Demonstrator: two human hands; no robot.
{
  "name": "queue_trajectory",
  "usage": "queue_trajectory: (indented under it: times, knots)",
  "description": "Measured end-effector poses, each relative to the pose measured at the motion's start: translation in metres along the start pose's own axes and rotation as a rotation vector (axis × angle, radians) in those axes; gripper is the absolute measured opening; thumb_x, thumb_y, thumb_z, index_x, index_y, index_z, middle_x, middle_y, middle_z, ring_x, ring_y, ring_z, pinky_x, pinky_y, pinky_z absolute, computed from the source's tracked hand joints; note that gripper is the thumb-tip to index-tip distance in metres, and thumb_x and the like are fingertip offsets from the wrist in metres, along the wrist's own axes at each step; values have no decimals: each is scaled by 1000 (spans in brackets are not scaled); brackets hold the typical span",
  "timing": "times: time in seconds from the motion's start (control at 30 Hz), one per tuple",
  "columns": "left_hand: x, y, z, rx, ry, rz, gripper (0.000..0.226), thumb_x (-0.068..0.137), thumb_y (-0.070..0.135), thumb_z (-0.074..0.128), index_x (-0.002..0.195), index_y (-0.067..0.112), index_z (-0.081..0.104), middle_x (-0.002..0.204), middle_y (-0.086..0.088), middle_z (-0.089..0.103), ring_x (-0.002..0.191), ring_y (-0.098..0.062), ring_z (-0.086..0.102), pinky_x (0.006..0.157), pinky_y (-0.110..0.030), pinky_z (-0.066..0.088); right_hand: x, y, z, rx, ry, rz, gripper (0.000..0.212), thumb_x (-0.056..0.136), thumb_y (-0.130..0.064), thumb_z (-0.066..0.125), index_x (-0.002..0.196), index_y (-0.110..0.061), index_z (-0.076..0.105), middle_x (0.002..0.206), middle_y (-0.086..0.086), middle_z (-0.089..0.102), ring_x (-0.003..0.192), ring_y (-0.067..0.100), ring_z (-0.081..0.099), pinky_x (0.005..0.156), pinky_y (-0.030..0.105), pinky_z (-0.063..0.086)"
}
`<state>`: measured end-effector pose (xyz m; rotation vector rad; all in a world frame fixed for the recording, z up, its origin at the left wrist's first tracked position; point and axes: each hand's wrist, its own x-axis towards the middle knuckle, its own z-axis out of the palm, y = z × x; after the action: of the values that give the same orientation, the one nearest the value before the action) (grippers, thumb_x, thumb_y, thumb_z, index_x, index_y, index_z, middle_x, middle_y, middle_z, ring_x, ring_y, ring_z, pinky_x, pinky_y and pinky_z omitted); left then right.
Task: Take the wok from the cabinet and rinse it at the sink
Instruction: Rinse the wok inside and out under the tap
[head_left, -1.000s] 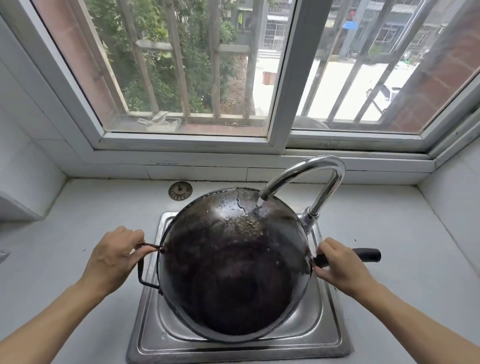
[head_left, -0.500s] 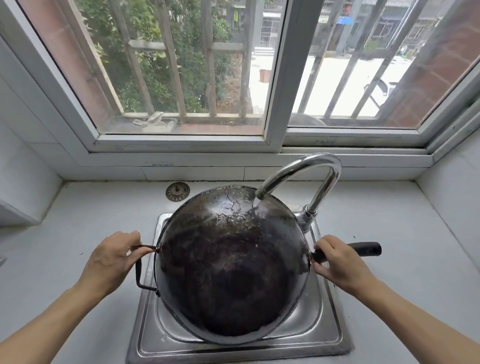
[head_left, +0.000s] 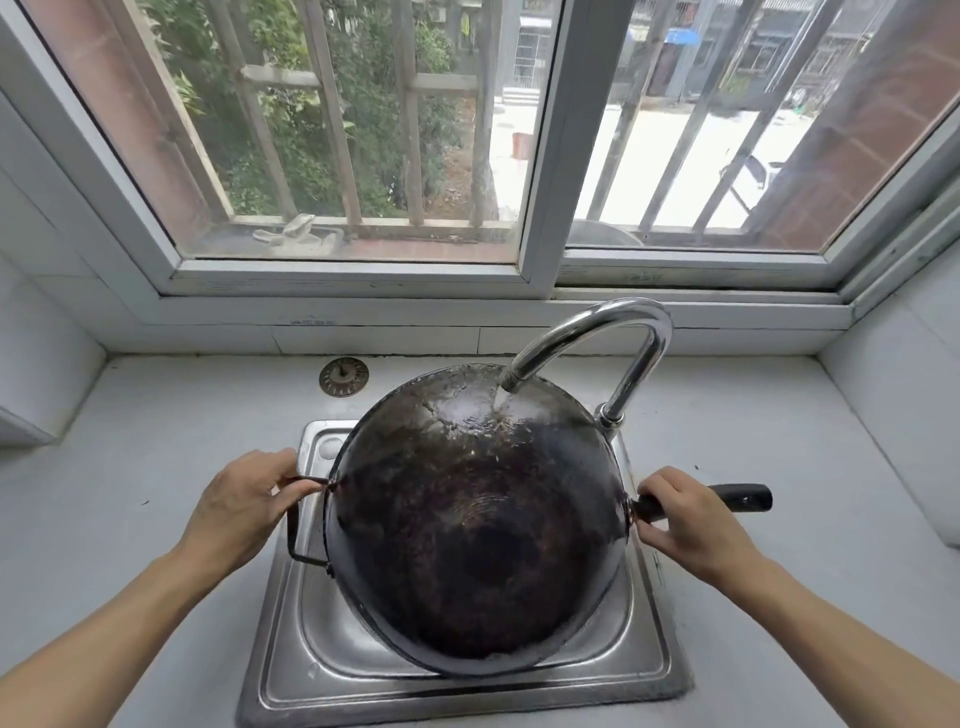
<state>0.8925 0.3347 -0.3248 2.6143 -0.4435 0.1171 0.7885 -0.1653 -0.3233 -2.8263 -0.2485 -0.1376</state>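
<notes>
We see the wok (head_left: 478, 525) held over the sink (head_left: 291, 670), between both hands and under the faucet (head_left: 618, 332). Left hand (head_left: 244, 509) is at the wok's left rim, grip pinched on the thin wire loop handle (head_left: 298, 519), thumb and fingers curled round its upper bar. Right hand (head_left: 696, 525) is at the right rim, grip curled round the black stick handle (head_left: 727, 499); the handle's far end sticks out past the fingers over the table (head_left: 130, 447). The wok sits level with both grips and fills most of the basin opening; we can't tell whether its near edge touches the sink.

Wok look: round, dark, near black, with brownish rusty patches and a rough mottled surface. We can't tell if it's the inside or underside facing up. Water runs from the spout onto the far part, leaving a wet glossy patch there. A round metal drain strainer (head_left: 343, 377) lies on the table behind the sink, left of the faucet.
</notes>
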Motion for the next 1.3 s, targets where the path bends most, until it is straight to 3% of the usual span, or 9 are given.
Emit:
queue_trajectory:
  times: [0.3,0.4,0.57,0.7,0.93,1.1,1.3]
  knots:
    - [18,15,16,-1,-34,29,37,84,50,64,72,17,53,64,3,52,65,-21,50,56,-39,44,-17,20,-8,-26,4,45,33,61,-7,83,81,-12,57,77,-3,51,66,20,51,56,33,48]
    - [24,21,17,-2,-30,64,48,83,63,52,71,17,50,63,3,50,64,-20,48,55,-39,43,-22,24,-9,-19,3,62,33,62,-6,83,81,-13,56,77,-3,50,65,19,50,56,34,47]
    - [32,36,17,-24,-27,91,46,81,62,49,70,17,50,63,6,48,64,-19,45,55,-37,41,-27,30,-13,-18,-2,93,34,62,-6,83,80,-14,56,77,-5,51,66,16,49,60,26,41]
    - [37,40,17,-14,-30,121,47,82,63,45,71,17,48,64,5,49,65,-19,44,56,-38,41,-29,33,-14,-17,5,113,35,62,-6,84,79,-14,55,77,-5,51,65,17,50,64,29,40]
    - [37,33,17,-9,-22,114,46,81,60,48,74,15,52,67,4,53,66,-22,48,57,-39,42,-27,31,-9,5,21,127,32,64,-8,84,81,-15,58,78,-6,53,68,15,54,61,28,46]
    - [29,13,12,33,-30,49,32,84,47,67,75,19,53,68,3,55,67,-21,47,58,-38,41,-16,19,-4,9,23,97,32,63,-8,84,82,-13,58,78,-4,53,67,18,54,58,32,48]
    - [18,-1,-6,38,-11,39,29,83,48,60,74,22,50,65,4,53,64,-20,46,54,-38,40,3,3,5,14,5,58,32,64,-11,84,81,-13,58,79,-3,53,69,19,53,58,33,49]
